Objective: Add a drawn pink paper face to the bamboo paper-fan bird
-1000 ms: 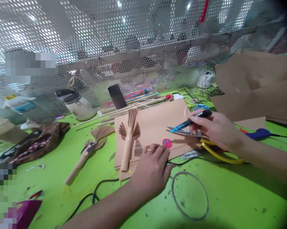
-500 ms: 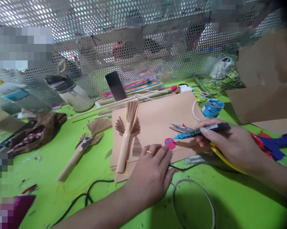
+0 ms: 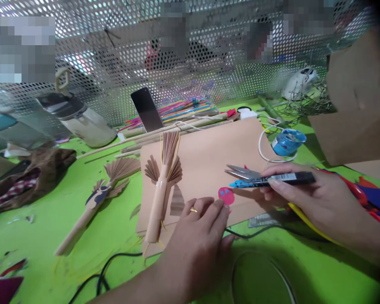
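Observation:
My right hand (image 3: 316, 200) grips a black brush (image 3: 272, 181) with a blue-painted tip pointing left at a small pink paper disc (image 3: 226, 196) marked with blue dots. The disc lies on a tan card sheet (image 3: 208, 160). My left hand (image 3: 198, 245) rests on the sheet's near edge, fingertips pressed just left of the disc, a ring on one finger. Silver scissors (image 3: 242, 172) lie behind the brush tip. A paper-fan bird on a stick (image 3: 161, 190) lies on the sheet's left part. A blue paint pot (image 3: 287, 142) stands behind my right hand.
A second fan bird (image 3: 95, 202) lies on the green table (image 3: 66, 261) to the left. A phone (image 3: 146, 109), coloured sticks (image 3: 183, 110) and a bottle (image 3: 82, 122) stand by the perforated metal screen (image 3: 190, 50). Cardboard (image 3: 357, 105) rises at right. A black cable (image 3: 107, 266) and a wire ring (image 3: 262, 274) lie near.
The view has moved closer and lower. My right hand brought the brush tip down and left, close to the pink disc. My left hand kept its place beside the disc.

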Demonstrator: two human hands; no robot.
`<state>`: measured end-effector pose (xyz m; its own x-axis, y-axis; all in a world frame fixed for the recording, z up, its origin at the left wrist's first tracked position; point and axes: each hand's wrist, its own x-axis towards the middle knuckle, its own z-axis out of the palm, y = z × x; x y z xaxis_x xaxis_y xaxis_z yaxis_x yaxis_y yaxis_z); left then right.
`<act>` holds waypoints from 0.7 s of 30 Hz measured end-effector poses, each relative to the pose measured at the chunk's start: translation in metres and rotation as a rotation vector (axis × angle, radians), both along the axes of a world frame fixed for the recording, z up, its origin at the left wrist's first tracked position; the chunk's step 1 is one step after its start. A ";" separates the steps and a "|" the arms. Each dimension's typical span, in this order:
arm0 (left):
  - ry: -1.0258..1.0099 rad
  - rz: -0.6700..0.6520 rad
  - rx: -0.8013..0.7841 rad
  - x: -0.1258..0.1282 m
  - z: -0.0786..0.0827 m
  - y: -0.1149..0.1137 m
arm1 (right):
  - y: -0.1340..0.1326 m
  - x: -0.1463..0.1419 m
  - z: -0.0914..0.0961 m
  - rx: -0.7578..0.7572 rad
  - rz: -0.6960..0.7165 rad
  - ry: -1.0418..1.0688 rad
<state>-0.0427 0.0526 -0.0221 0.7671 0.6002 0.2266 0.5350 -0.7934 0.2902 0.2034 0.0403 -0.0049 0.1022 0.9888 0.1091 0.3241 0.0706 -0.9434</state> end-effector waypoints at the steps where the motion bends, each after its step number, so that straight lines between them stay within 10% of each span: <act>1: 0.000 0.001 -0.003 0.000 0.000 0.000 | 0.000 -0.001 0.000 -0.005 0.014 -0.015; 21: 0.002 0.009 -0.051 0.001 0.001 0.002 | -0.001 -0.008 -0.002 0.006 0.049 -0.120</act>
<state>-0.0416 0.0551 -0.0212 0.7622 0.6177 0.1939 0.5428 -0.7729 0.3285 0.1955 0.0394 -0.0065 0.0392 0.9915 0.1238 0.4307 0.0950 -0.8975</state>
